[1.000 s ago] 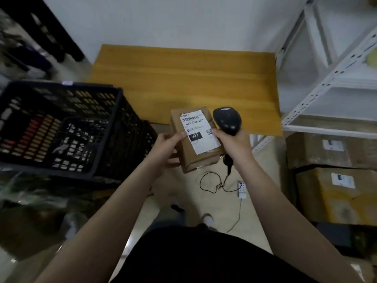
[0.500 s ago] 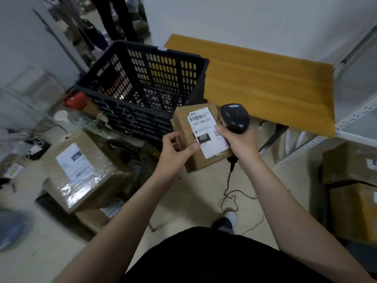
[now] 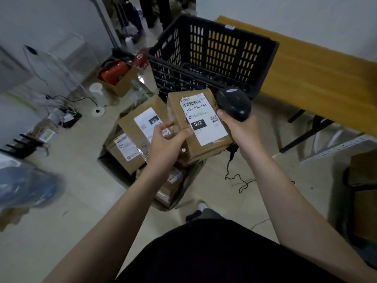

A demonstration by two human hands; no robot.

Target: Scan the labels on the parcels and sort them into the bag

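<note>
I hold a brown parcel (image 3: 206, 153) up in the middle of the frame. My left hand (image 3: 169, 144) grips it on its left side. My thumb lies on top, next to the white label (image 3: 204, 119), and my other fingers curl round the edge. The label faces up at me. It has a bar code at the top, the words 032-038-E01, and a black patch that says 032.

My right hand (image 3: 242, 129) is wrapped tight round the handle of a black scanner (image 3: 233, 104). The scanner's round head sticks up just beside the top right corner of the parcel. My right thumb touches the right edge of the label. A thin black cord (image 3: 236, 178) hangs down from the scanner and curls on the floor.

Under the parcel, a bit to the left, an open bag (image 3: 186, 190) sits on the floor. It has more brown boxes in it. One big box (image 3: 140, 121) lies on top with its label up, and another box (image 3: 124, 150) lies lower left of it. The parcel in my hands does not touch them.

A black plastic crate (image 3: 169, 76) with holes in its walls stands at the top middle of the frame. A wooden table (image 3: 316, 78) runs along the upper right.
</note>
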